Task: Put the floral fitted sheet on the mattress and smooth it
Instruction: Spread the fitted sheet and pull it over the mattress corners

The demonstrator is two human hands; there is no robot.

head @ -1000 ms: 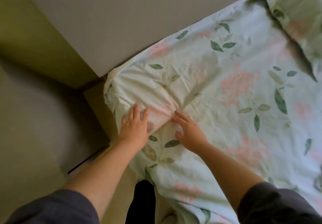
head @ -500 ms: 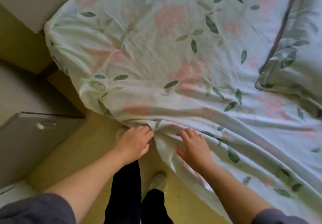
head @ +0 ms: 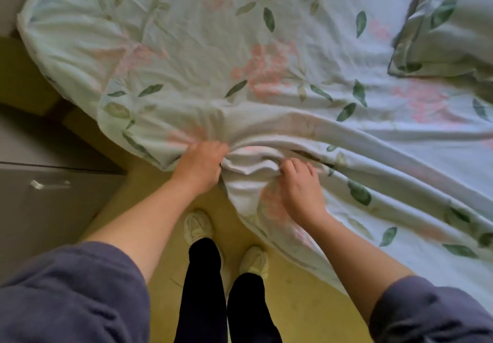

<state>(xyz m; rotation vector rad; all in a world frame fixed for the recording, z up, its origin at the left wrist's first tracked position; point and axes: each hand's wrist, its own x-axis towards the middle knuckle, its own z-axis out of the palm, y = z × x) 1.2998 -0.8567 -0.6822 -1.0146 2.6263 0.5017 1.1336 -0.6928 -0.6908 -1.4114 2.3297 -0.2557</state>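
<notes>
Both hands are gripping the near edge of the floral sheet, which is lying spread over the bed with its near side hanging toward the floor. The left hand is curling its fingers into a gathered bunch of cloth, knuckles up. The right hand, just beside it on the right, is pinching the same bunch with bent fingers, and a white fold of the underside is puffing up between the two. The mattress is hiding under the cloth, so how far the edge is reaching beneath it cannot be told.

Judging by how things are lying, the job is looking roughly half done. At the far left the sheet is wrapping round a curved corner and seems to be seated there. Along the near side it is hanging loose, and long ridges are running from the hands out to the right. A pillow in matching print is resting on the sheet at the far right. What appears to be left is drawing this edge down and under the mattress, seating the other corners, which are out of view, and then flattening the ridges. The person is standing close against the bed, pale shoes pointing at it, with a grey cabinet on the left.
</notes>
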